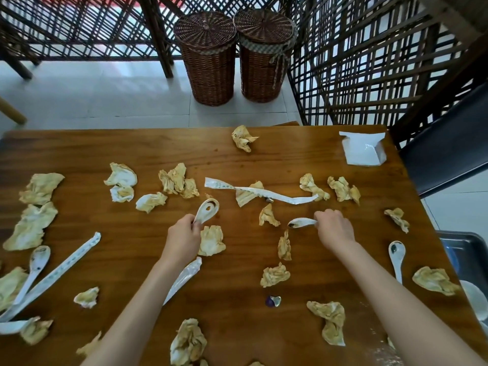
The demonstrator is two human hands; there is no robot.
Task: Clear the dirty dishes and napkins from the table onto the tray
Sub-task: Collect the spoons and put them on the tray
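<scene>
Both your hands are out over the wooden desk (79,154), each with a spoon. Your left hand (183,236) has its grip curled round the handle of a white ceramic spoon (208,209), bowl tilted up and away from you, a dark smear inside it. Your right hand (335,228) pinches the handle end of a second white spoon (301,222), its stained bowl pointing left, low over the wood; whether it touches the surface you can't tell.

Crumpled, stained napkins are scattered all across the desk: one (211,240) just beside your left wrist, one (268,215) between the two spoons, a bunch (178,180) further out, another (243,138) near the far edge. Long white paper wrappers lie among them, one (264,192) stretched across the middle beyond your hands, one (66,262) on the left. A third spoon (396,257) rests on the desk to your right, a fourth (34,268) at the left edge. A white tissue pack (363,149) sits in the far right corner.

The metal tray (464,241) shows at the right edge, off the side of the desk, with a white dish (478,299) just below it. Two lidded wicker baskets (232,56) stand on the floor beyond the desk
</scene>
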